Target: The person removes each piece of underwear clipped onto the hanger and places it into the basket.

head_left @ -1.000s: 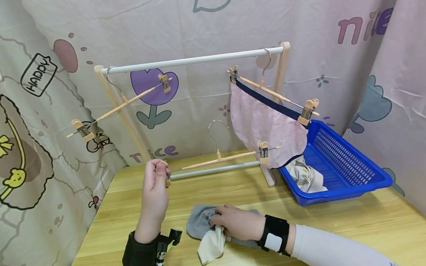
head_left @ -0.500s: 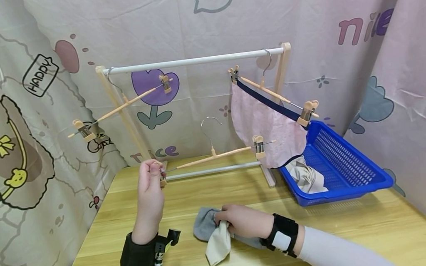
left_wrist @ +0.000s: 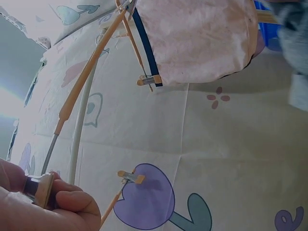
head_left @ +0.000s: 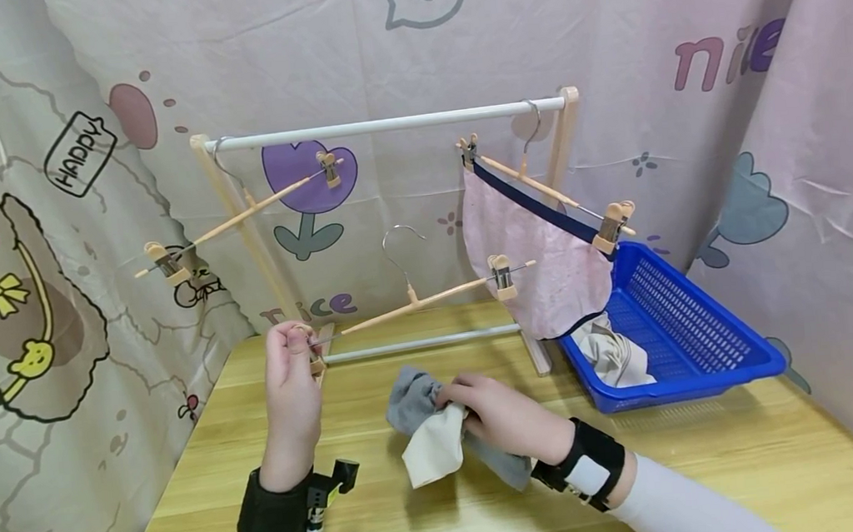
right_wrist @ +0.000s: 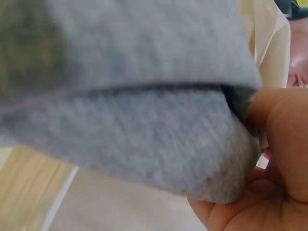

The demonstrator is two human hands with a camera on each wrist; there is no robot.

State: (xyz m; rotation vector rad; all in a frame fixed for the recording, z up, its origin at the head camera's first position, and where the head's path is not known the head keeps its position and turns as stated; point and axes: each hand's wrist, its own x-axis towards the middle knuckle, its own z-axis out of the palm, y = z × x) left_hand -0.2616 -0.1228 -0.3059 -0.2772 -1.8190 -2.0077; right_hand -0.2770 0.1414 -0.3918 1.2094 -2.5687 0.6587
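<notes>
My left hand (head_left: 292, 402) pinches the clip at the left end of a clip hanger (head_left: 413, 304). The hanger is in the air, its right end tilted up and its hook free of the rail; the right clip (head_left: 502, 278) grips nothing. In the left wrist view the thumb and fingers press on that held clip (left_wrist: 44, 189). Lower right, my right hand (head_left: 512, 419) grips a bunched grey cloth (head_left: 410, 401) with a cream piece (head_left: 434, 452) hanging from it, above the table. Grey fabric (right_wrist: 144, 139) fills most of the right wrist view, folded over at the fingers.
A small rack with a white rail (head_left: 385, 125) stands at the back. On its left hangs a bare clip hanger (head_left: 256, 202); on its right, a pink cloth (head_left: 534, 257) with dark trim is clipped up. A blue basket (head_left: 695, 383) holds a cream cloth (head_left: 614, 351).
The held hanger has shifted left, and its hook and right end have risen. My right hand has lifted the grey and cream cloth from the table and moved slightly right.
</notes>
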